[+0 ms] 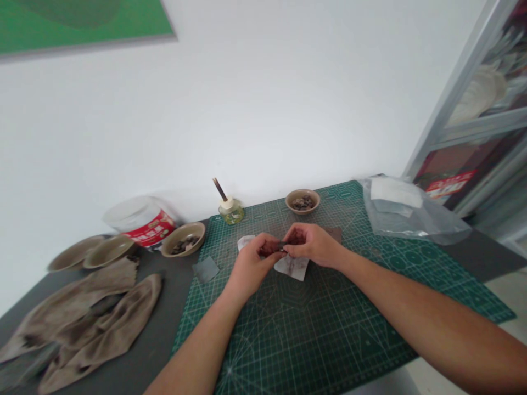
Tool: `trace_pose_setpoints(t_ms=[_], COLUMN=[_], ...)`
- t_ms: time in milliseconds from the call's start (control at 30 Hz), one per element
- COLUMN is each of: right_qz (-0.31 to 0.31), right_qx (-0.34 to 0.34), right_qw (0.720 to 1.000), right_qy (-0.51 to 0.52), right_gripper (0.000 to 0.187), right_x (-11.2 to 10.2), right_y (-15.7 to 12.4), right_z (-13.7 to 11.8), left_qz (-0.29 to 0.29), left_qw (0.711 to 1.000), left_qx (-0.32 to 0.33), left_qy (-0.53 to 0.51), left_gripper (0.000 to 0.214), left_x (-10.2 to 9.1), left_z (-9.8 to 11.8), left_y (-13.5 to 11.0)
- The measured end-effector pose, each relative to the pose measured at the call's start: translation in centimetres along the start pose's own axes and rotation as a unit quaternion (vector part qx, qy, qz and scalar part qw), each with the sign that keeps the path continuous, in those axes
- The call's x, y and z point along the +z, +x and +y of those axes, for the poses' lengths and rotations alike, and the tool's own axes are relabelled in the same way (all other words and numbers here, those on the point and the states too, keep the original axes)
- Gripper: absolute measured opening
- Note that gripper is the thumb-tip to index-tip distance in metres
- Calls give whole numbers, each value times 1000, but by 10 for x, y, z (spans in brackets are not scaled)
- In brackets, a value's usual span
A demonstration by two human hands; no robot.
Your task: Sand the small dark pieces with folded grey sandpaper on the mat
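Note:
My left hand (258, 262) and my right hand (309, 243) meet over the green cutting mat (288, 334). Fingertips of both are closed on a small dark piece (282, 246), mostly covered by the fingers, so its kind is unclear. Beneath them lies a white sheet with dark smudges (294, 267), partly hidden. A brown patch (335, 235) shows behind my right hand. Left of my left hand, a small grey square sheet (206, 269) rests at the mat's edge. Beyond my hands stands a bowl (302, 202) of small brown, stone-like pieces.
A second bowl (183, 240) holds dark pieces, near a red-labelled tub (142, 219) and stacked bowls (107, 252). A small jar with sticks (231, 211) stands by the wall. A brown stained cloth (102, 323) lies left; a clear plastic bag (407, 211) lies right.

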State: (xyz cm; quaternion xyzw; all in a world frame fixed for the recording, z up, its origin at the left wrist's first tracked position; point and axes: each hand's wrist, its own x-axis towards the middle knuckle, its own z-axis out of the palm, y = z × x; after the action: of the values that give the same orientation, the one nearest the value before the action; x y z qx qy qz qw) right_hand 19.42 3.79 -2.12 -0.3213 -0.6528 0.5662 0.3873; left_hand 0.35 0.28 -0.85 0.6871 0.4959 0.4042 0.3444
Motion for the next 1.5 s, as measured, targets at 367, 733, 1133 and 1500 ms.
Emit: trace_pose_setpoints(t_ms=[367, 733, 1133, 1500], right_qz=[-22, -118, -156, -125], right_qx=[-84, -117, -107, -88], right_qw=[983, 898, 881, 870], right_qy=[-161, -407, -434, -468], right_gripper=[17, 8, 6, 6], right_x=[-5, -13, -12, -8], right_y=[-6, -7, -10, -10], right_z=[-15, -9, -12, -15], left_qz=[-117, -112, -129, -178], left_qw=[956, 911, 908, 892], left_qx=[107, 84, 41, 15], left_qy=[246, 387, 396, 416], left_gripper=[12, 24, 30, 34], left_x=[-1, -1, -4, -7], left_z=[-3, -7, -6, -2], left_y=[-1, -12, -12, -9])
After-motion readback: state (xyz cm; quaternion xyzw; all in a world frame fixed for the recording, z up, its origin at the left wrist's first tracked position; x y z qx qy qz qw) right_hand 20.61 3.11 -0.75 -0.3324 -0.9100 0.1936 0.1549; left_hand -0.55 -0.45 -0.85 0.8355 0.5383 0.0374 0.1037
